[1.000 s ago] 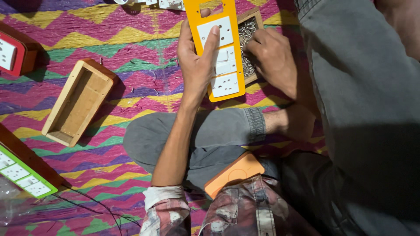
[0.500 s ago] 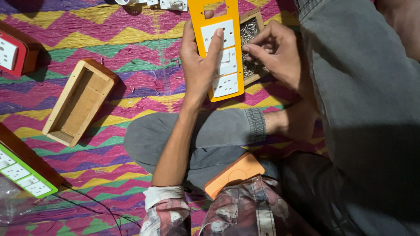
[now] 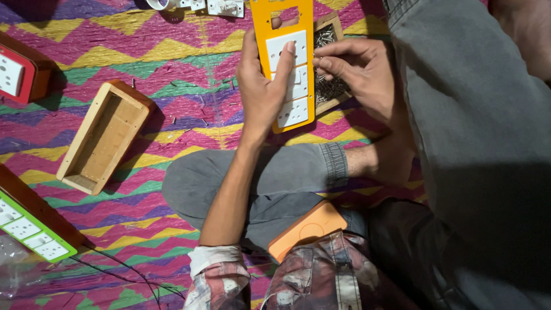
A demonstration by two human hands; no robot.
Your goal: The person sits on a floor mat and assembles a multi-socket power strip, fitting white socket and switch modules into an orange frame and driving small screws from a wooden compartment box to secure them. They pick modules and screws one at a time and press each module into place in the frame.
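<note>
Fingers of left hand (image 3: 265,86) wrap the orange switch plate (image 3: 287,63), held above the mat; right hand (image 3: 359,74) fingertips pinch narrowly at its edge, over the screw box (image 3: 328,86)

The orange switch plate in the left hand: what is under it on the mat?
Under the orange switch plate sits a small wooden tray of small metal screws. The plate covers its left part; the right hand covers more, so its full contents stay hidden.

Three socket panels (image 3: 290,63) (orange, green, red), one empty wooden box (image 3: 103,136), two hands (image 3: 261,92).
</note>
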